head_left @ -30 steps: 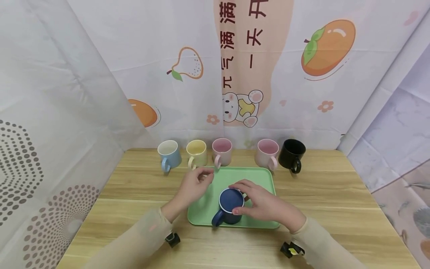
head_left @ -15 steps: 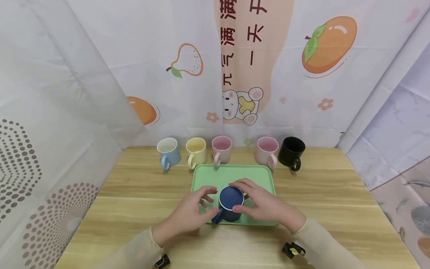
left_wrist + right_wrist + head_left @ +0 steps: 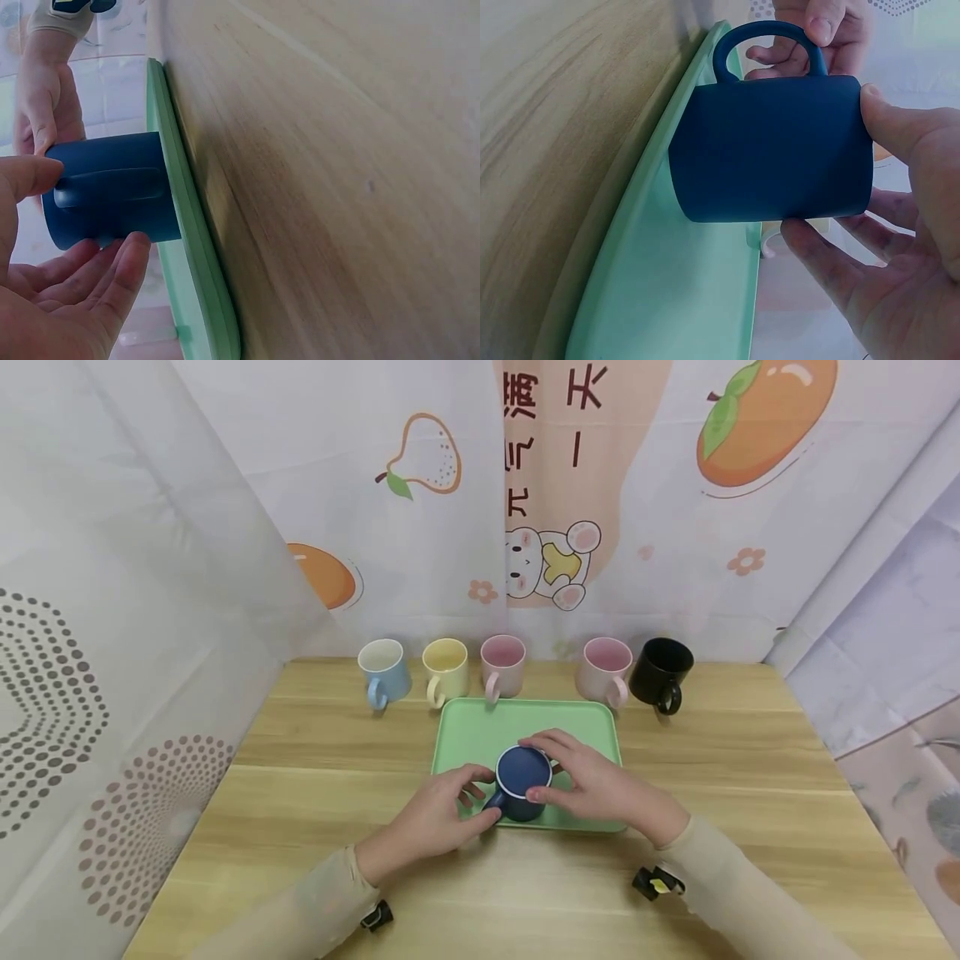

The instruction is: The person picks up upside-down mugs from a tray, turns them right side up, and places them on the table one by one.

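A dark blue mug (image 3: 523, 768) stands at the front part of the green tray (image 3: 468, 727). Its white-ringed round face points up, and the handle (image 3: 769, 30) juts toward the left hand. The right hand (image 3: 596, 781) holds the mug from the right, thumb at the near edge and fingers round the far side. From the left, the left hand (image 3: 438, 814) has its thumb at the handle and its fingertips against the mug's side. In the left wrist view, the left fingers (image 3: 124, 277) lie along the mug's side, with the right hand (image 3: 49, 97) behind.
Along the back of the wooden table (image 3: 337, 777) stand a light blue mug (image 3: 388, 678), a yellow mug (image 3: 450, 675), a pink mug (image 3: 506, 670), another pink mug (image 3: 600, 677) and a black mug (image 3: 660, 672). A printed curtain (image 3: 435, 585) hangs behind them.
The left hand has come down from the tray's left part to the blue mug's handle side. The right hand keeps its hold on the mug. The head view has tilted down slightly.
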